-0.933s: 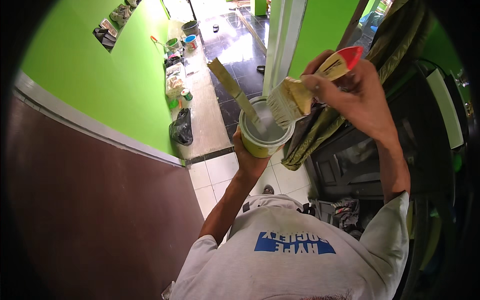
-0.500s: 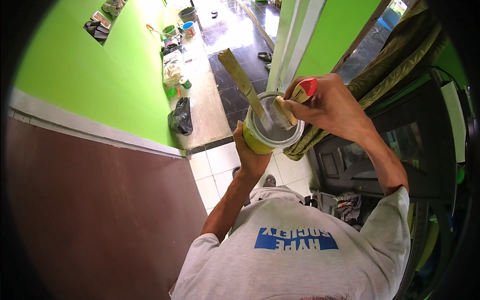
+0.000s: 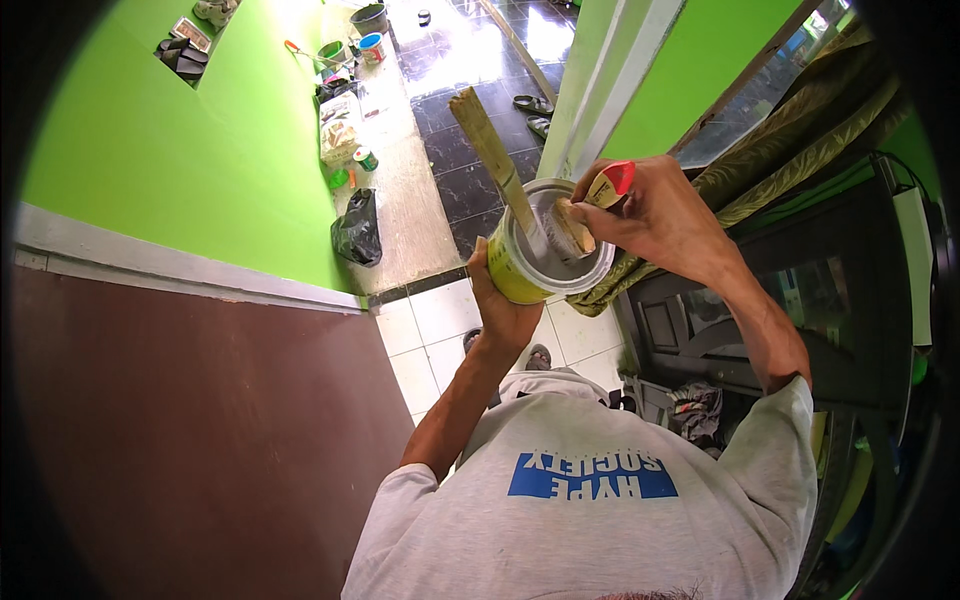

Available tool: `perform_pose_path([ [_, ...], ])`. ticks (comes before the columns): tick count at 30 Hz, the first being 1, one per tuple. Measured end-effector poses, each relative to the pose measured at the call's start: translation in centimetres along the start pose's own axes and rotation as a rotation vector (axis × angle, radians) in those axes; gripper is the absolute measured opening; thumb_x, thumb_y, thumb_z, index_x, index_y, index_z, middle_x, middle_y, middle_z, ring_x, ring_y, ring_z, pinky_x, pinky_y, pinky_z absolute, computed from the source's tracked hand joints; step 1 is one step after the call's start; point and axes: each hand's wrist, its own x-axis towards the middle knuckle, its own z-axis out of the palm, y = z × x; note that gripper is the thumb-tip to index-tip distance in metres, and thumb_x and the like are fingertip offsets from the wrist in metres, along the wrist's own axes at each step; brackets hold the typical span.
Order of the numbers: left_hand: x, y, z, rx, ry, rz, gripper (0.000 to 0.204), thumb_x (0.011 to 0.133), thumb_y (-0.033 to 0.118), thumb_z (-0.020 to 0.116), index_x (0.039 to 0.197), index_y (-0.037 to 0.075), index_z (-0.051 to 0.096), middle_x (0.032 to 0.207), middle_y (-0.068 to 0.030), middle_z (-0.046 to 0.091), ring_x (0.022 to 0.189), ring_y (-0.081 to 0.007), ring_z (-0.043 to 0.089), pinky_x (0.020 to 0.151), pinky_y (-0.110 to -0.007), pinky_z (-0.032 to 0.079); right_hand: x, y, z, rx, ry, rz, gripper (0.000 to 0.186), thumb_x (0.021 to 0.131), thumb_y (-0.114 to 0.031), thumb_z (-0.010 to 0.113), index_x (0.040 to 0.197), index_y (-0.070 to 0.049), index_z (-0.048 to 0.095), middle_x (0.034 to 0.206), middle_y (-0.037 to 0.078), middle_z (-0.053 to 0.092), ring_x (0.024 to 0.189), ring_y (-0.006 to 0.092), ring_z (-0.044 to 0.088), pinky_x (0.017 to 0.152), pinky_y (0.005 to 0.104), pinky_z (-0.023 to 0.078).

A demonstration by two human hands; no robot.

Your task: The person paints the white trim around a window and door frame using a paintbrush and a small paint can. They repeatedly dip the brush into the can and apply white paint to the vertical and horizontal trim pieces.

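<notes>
My left hand [image 3: 505, 308] is wrapped round the near left side of a yellow-green paint can [image 3: 514, 281], which is tilted and holds greyish-white paint. In my right hand [image 3: 655, 215] is a paintbrush [image 3: 578, 229] with a red-tipped handle, pinched near its ferrule. Its bristles dip inside the can, against the right inner wall, and are partly hidden. A flat wooden stick [image 3: 491, 150] stands in the can, leaning out to the far left, its lower end whitened by paint.
Brown panel [image 3: 180, 430] and green wall [image 3: 200, 180] flank my left. A black plastic bag [image 3: 358, 230], small can [image 3: 365, 158] and buckets [image 3: 370, 47] stand along the ledge ahead. To the right are a white door frame [image 3: 610, 90], patterned curtain [image 3: 800, 130] and dark cabinet [image 3: 740, 300].
The brush has sunk slightly lower into the can, and the can and stick sit a little further right in view. Both hands keep their hold.
</notes>
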Motion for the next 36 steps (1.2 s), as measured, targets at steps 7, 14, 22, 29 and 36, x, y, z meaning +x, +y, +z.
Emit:
perform_pose_path([
  [7, 0.8, -0.2, -0.5, 0.002, 0.024, 0.017, 0.064, 0.103, 0.061, 0.041, 0.148, 0.015, 0.048, 0.147, -0.0059, 0.054, 0.135, -0.0219, 0.052, 0.114, -0.048, 0.042, -0.7, 0.7, -1.0, 0.122, 0.089, 0.017, 0.012, 0.093, -0.01, 0.073, 0.096, 0.001, 0.073, 0.075, 0.003, 0.069, 0.063, 0.0071, 0.059, 0.057, 0.0252, 0.047],
  [14, 1.2, -0.7, -0.4, 0.008, 0.027, 0.006, 0.067, 0.103, 0.062, 0.04, 0.149, 0.014, 0.047, 0.147, -0.0076, 0.054, 0.135, -0.0232, 0.052, 0.113, -0.048, 0.043, -1.5, 2.0, -2.1, 0.274, 0.185, 0.018, 0.008, 0.094, -0.005, 0.072, 0.097, 0.002, 0.07, 0.081, 0.001, 0.071, 0.075, 0.007, 0.065, 0.069, 0.0247, 0.053],
  [22, 1.2, -1.3, -0.5, 0.025, -0.001, 0.014, 0.066, 0.104, 0.062, 0.037, 0.148, 0.014, 0.047, 0.145, -0.0076, 0.055, 0.133, -0.0232, 0.054, 0.112, -0.048, 0.044, -1.8, 1.5, -2.2, 0.21, 0.193, 0.007, 0.011, 0.093, -0.008, 0.074, 0.095, 0.002, 0.071, 0.078, 0.001, 0.069, 0.07, 0.005, 0.06, 0.062, 0.023, 0.048],
  [29, 1.0, -1.4, -1.0, 0.025, 0.019, 0.073, 0.061, 0.105, 0.059, 0.036, 0.144, 0.014, 0.052, 0.141, -0.0054, 0.058, 0.13, -0.0221, 0.056, 0.111, -0.047, 0.044, -1.7, 0.4, -2.5, -0.004, 0.204, -0.18, 0.014, 0.094, -0.01, 0.073, 0.091, 0.004, 0.07, 0.07, -0.002, 0.062, 0.062, 0.0014, 0.051, 0.053, 0.0227, 0.04],
  [36, 0.8, -1.4, -1.2, -0.098, -0.016, 0.074, 0.055, 0.106, 0.054, 0.043, 0.132, 0.01, 0.063, 0.127, -0.0059, 0.069, 0.118, -0.0207, 0.066, 0.108, -0.042, 0.049, -1.0, -0.5, -3.1, 0.02, 0.12, 0.046, 0.027, 0.092, -0.021, 0.074, 0.094, 0.006, 0.075, 0.072, 0.011, 0.071, 0.062, 0.0101, 0.062, 0.056, 0.0307, 0.049],
])
